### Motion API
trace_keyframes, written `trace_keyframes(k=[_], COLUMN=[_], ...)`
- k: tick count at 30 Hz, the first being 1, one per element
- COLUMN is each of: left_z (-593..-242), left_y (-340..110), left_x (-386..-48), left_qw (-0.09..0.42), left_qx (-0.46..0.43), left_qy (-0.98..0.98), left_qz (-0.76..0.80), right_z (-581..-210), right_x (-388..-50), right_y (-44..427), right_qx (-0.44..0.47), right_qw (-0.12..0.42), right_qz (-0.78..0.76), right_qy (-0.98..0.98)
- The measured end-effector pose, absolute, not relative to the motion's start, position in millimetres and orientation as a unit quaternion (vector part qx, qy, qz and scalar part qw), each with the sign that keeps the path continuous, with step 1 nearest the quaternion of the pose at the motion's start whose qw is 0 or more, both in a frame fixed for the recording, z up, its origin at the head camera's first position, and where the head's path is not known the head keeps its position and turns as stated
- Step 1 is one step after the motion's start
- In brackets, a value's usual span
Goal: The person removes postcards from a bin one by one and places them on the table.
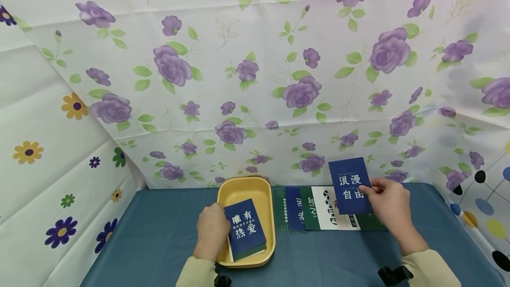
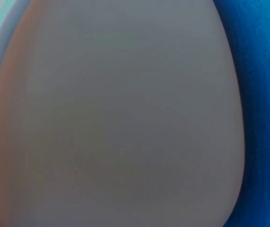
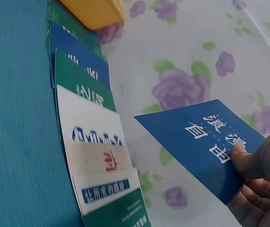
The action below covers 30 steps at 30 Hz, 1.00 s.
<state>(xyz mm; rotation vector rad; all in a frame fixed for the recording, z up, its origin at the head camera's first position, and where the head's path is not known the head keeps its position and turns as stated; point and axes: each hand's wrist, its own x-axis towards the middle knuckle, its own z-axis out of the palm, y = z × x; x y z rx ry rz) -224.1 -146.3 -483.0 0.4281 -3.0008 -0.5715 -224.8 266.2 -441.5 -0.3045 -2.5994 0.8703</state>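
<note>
My right hand (image 1: 388, 205) pinches a blue card (image 1: 346, 172) with white Chinese characters by its right edge, thumb on the front. The right wrist view shows the same blue card (image 3: 196, 142) raised above a row of overlapping cards (image 3: 92, 118). Over the left side of a yellow tray (image 1: 267, 189), my left hand (image 1: 212, 230) has its fingers curled at the rim. Inside the tray lies a small stack of cards, with a blue card (image 1: 249, 234) on top, beside the left knuckles. The left fingertips are hidden, and a blurred pale shape fills most of the left wrist view.
Green, blue and white cards (image 1: 326, 203) overlap in a row along the back of the blue-green table (image 1: 159, 234), right of the tray. A flowered sheet (image 1: 255, 79) rises behind the table, with patterned sheets at both sides.
</note>
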Motion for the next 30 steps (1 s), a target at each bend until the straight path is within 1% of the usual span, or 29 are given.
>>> trace_keyframes(k=[8,15,19,25,30], left_z=[-484,-482,-482,-483,-483], left_y=[-146,-148,-147,-147,-146], left_x=[-224,-224,-223,-223,-223], left_qw=[0.032,0.029,0.029,0.032,0.031], left_qx=[0.133,0.131,0.131,0.129,0.131], left_qy=[-0.974,-0.973,-0.973,-0.974,-0.974], left_qz=[-0.182,-0.185,-0.189,-0.184,-0.184], right_z=[-445,-455,-463,-475,-484], right_x=[-225,-229,-230,-230,-233], right_y=[292,322,337,349,351], right_qx=[-0.153,-0.188,-0.194,-0.202,-0.206], right_qw=[0.183,0.150,0.148,0.140,0.122], right_qz=[0.304,0.299,0.299,0.293,0.291], right_qy=[-0.922,-0.924,-0.923,-0.924,-0.926])
